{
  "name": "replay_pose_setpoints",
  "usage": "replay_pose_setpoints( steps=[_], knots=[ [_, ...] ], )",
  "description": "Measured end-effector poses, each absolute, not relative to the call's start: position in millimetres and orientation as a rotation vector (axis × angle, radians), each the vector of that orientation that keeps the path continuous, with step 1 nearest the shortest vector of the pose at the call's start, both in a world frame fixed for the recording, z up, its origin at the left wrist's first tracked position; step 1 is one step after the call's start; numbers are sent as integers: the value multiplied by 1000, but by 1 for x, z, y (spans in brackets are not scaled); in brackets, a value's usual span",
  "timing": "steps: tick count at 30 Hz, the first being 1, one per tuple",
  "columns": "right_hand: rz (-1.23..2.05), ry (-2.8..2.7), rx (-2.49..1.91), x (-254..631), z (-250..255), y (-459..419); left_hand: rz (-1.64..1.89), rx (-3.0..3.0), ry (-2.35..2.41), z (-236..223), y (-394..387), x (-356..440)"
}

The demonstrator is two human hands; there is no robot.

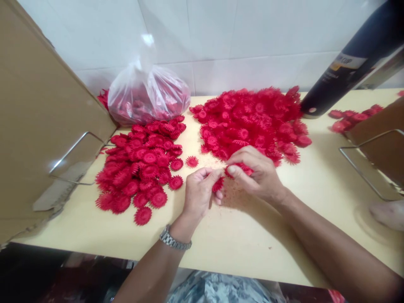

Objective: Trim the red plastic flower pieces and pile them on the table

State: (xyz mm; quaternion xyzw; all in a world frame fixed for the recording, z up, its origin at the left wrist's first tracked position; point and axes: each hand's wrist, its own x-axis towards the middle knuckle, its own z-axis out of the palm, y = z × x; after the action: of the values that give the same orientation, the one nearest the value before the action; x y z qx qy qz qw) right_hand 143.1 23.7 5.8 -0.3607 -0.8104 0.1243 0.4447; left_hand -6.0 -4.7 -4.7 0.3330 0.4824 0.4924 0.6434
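Observation:
My left hand (199, 189), with a metal watch on its wrist, pinches a red fringed disc (218, 184) between thumb and fingers. Close against it on the right, my right hand (257, 172) is closed around another red fringed piece (241, 168); its fingers partly cover that piece. Behind my hands spreads a large heap of red fringed discs (249, 118). To the left lies a second heap of red discs (142, 168), and one single red disc (192, 161) rests between the two heaps.
A knotted clear plastic bag (148, 92) of red pieces stands at the back left. Cardboard (47, 105) with a wire handle walls the left side. A tall dark cylinder (341, 71) leans at the back right. Another person's hand (388, 213) is at the right edge of the yellow table (284, 252).

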Motion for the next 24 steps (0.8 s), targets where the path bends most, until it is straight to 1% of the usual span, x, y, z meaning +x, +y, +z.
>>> replay_pose_setpoints(
  steps=[3,9,15,21,24],
  knots=[
    [556,-2105,-895,134,5,17,1144,769,1121,-9,-4,-6],
    [647,-2079,-1053,129,6,16,1107,861,1145,-13,-4,-6],
    [329,-2063,-1002,129,-1,17,1004,880,983,-10,-2,-5],
    [183,-1984,-1048,129,2,19,1010,847,1055,-9,-2,-5],
    [-3,-1828,-1170,148,4,33,1010,855,1103,-10,-4,-6]
  ],
)
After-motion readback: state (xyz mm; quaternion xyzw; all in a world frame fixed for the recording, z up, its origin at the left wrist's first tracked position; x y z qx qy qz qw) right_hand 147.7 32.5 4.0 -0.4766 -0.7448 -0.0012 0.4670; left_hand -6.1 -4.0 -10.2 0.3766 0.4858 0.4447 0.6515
